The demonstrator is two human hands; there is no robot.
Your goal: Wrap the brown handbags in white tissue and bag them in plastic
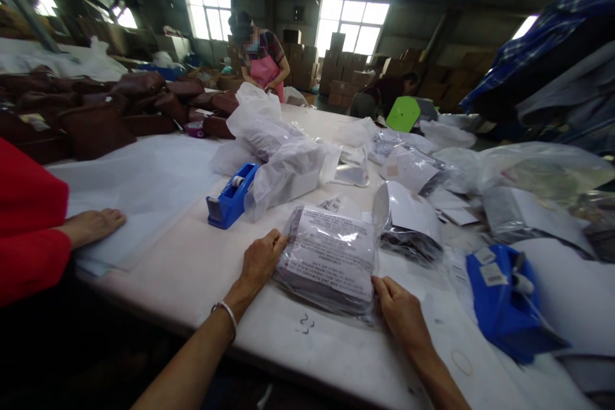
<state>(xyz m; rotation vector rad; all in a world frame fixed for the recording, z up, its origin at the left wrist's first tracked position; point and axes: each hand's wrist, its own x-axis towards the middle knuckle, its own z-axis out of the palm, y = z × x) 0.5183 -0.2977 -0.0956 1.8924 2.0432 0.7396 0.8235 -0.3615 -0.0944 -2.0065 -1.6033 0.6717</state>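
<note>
A clear plastic packet (331,256) with printed warning text lies flat on the white table (192,269), a dark item inside it. My left hand (259,262) grips its left edge, fingers curled onto the plastic. My right hand (398,311) holds the packet's lower right corner, fingers bent against it. A thin bracelet sits on my left wrist.
A blue tape dispenser (233,195) stands left of the packet, another blue tape dispenser (504,298) at right. Plastic bags (288,154) pile behind. A red-sleeved person's hand (93,225) rests on the table at left. Dark red bags (110,109) lie beyond; a person in a pink apron (262,57) stands far off.
</note>
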